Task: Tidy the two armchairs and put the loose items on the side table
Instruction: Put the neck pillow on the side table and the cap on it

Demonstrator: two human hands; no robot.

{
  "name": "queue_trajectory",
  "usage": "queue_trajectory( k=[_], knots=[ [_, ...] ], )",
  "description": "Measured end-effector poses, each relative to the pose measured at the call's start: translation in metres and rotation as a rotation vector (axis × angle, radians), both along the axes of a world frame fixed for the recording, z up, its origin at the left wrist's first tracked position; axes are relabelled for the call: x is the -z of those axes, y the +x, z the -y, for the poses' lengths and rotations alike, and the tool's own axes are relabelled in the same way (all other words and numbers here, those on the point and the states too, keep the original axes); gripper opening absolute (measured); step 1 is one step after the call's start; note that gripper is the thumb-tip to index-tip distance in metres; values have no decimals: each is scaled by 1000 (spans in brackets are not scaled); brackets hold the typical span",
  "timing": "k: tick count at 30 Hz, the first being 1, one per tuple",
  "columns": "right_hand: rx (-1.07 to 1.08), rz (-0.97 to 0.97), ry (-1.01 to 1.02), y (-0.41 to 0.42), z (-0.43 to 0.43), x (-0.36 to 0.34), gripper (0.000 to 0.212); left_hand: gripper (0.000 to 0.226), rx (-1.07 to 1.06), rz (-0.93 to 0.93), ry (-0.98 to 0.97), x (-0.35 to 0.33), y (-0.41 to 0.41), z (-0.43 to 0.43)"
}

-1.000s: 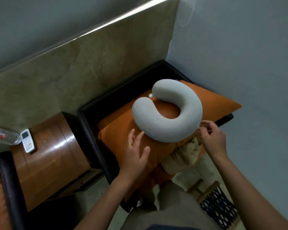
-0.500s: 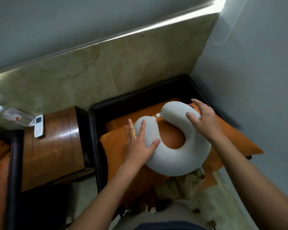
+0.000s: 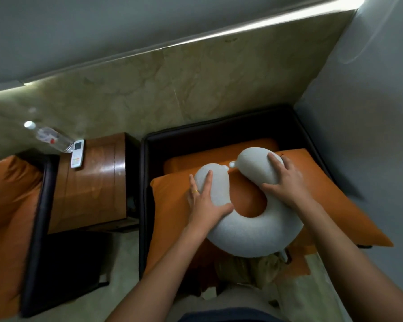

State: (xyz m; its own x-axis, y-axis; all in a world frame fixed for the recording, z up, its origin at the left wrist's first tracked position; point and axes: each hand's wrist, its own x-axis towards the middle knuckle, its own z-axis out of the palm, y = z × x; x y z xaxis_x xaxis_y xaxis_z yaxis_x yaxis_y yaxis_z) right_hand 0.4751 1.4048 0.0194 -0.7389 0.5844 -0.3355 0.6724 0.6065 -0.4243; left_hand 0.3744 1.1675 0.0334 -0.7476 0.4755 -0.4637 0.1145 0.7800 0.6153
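Since half a second ago both hands have slid further onto the neck pillow [image 3: 254, 233], and the view has tipped to show more of the side table. The left hand [image 3: 204, 201] lies on the pillow's left arm with its fingers [image 3: 207, 182] straight and spread, thumb reaching toward the inner curve. The right hand [image 3: 283, 180] spans the other arm, and its fingers look draped over and clasping it, though the angle leaves that uncertain. The pillow rests on the orange cushion [image 3: 335, 205] in the right armchair [image 3: 147, 182]. To lift it well, the left hand should probably curl under its arm so both sides rise evenly without dragging the cushion askew. It can then be carried left to the bare part of the tabletop [image 3: 96, 182], short of the remote [image 3: 77, 154] and the bottle [image 3: 52, 138] at its far corner.
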Motion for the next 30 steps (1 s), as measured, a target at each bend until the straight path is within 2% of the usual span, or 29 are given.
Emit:
queue_trajectory(
  k=[6, 13, 21, 26, 30],
  knots=[
    [-17, -33, -43, -1, 21, -7, 93, 108, -54, -32, 31, -10, 2, 20],
    [-75, -104, -63, -25, 97, -15, 91, 109, -81, -135, 9, -24, -15, 102],
    [-188, -171, 14, -71, 233, -26, 92, 110, -136, -149, 42, -32, -48, 244],
    [-201, -193, 4, -98, 345, -33, 89, 111, -135, -154, 42, -32, -77, 353],
    [-152, -156, 20, -109, 409, -32, 88, 109, -69, -79, 53, -21, -106, 415]
  ],
)
